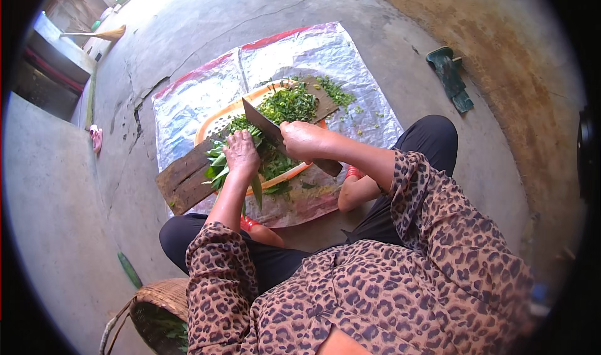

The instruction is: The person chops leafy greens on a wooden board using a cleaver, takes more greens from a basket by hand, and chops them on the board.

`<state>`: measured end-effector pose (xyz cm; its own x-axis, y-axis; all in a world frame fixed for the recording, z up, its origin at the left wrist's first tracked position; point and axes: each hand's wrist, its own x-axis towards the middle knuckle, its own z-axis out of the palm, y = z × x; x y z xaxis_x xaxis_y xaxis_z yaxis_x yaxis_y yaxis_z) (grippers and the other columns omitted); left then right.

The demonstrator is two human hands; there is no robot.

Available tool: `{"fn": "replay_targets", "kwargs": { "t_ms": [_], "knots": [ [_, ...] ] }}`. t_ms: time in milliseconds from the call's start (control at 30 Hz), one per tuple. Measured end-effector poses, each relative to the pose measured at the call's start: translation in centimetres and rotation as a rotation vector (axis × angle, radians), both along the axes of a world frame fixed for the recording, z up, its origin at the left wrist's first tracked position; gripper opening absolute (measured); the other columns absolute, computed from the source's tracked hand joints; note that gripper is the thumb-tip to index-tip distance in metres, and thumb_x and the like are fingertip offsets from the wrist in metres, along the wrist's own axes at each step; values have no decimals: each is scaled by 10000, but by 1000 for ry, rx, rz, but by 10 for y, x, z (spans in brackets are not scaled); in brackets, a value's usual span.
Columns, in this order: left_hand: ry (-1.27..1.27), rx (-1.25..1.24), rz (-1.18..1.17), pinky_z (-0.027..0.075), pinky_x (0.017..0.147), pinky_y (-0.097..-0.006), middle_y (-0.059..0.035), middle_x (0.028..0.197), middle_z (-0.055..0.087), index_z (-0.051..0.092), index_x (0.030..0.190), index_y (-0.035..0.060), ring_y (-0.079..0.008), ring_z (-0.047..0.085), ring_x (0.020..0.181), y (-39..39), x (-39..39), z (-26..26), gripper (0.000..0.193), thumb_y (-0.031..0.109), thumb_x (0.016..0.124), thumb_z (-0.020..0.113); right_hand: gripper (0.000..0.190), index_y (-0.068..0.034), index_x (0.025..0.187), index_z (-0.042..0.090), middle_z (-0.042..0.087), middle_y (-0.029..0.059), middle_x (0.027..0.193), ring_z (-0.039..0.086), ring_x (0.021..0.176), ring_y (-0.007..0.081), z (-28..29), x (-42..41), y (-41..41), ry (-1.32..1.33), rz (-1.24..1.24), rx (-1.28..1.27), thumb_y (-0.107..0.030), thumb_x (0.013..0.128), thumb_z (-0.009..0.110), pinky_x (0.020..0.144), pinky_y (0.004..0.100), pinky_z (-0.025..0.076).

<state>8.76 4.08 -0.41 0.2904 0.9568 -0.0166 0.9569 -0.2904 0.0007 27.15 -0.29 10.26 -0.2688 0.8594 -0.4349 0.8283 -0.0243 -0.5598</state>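
Observation:
My left hand [242, 154] presses a bunch of long green leaves [218, 165] onto a worn wooden board [184, 180]. In my right hand [300, 140] is a large knife [259, 122] with a broad dark blade, its tip pointing up and to the left. The blade stands just right of my left fingers, over the greens. Chopped greens [298, 104] are heaped along the board beyond the knife. Under the board sits an orange-rimmed basin [213, 118] with holes in its wall; more cut leaves [277, 164] lie in its near part.
A white woven plastic sheet [357, 69] is spread beneath everything on the concrete floor. Scattered bits [340, 92] lie on it. A wicker basket [159, 291] holding leaves stands at lower left. A broom [110, 33], a pink shoe [96, 138] and a dark green boot [450, 79] lie farther out.

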Motion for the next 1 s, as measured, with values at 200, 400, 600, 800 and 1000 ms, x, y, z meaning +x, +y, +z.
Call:
{"fn": "replay_targets", "kwargs": {
  "t_ms": [200, 400, 600, 800, 1000],
  "knots": [
    [-12, -31, -7, 377, 921, -484, -132, 1195, 478, 468, 1186, 42, -313, 435, 1157, 0, 1, 4, 383, 80, 806, 503, 189, 66, 915, 529, 629, 202, 649, 658, 631, 314, 11, 6, -4, 10, -88, 159, 4, 738, 511, 593, 408, 509],
    [15, -98, 13, 389, 930, -489, -159, 1237, 464, 443, 1251, 21, -333, 433, 1181, 0, 0, 10, 479, 76, 783, 529, 211, 95, 934, 520, 631, 229, 665, 671, 678, 325, 27, 2, -6, 2, -27, 5, 1, 745, 518, 578, 423, 516],
    [12, -17, -8, 392, 924, -493, -158, 1230, 470, 452, 1233, 23, -336, 433, 1182, -1, -1, 2, 475, 94, 775, 556, 272, 134, 954, 536, 644, 256, 716, 677, 716, 340, 11, -12, 2, -108, 58, 14, 16, 711, 564, 582, 433, 525],
    [-13, -84, 2, 369, 942, -502, -164, 1240, 467, 453, 1230, 24, -342, 425, 1193, -2, 1, 7, 448, 119, 800, 537, 395, 162, 1110, 437, 653, 269, 807, 676, 788, 360, -43, -45, 45, -49, -93, 260, -25, 767, 496, 663, 417, 538],
    [-41, -63, 8, 352, 967, -505, -174, 1267, 443, 451, 1214, 7, -347, 406, 1210, 2, 1, 2, 438, 86, 789, 522, 222, 90, 948, 435, 610, 284, 697, 637, 675, 414, -70, -21, 43, 56, -167, 555, -90, 840, 507, 609, 465, 516]
  ]
}}
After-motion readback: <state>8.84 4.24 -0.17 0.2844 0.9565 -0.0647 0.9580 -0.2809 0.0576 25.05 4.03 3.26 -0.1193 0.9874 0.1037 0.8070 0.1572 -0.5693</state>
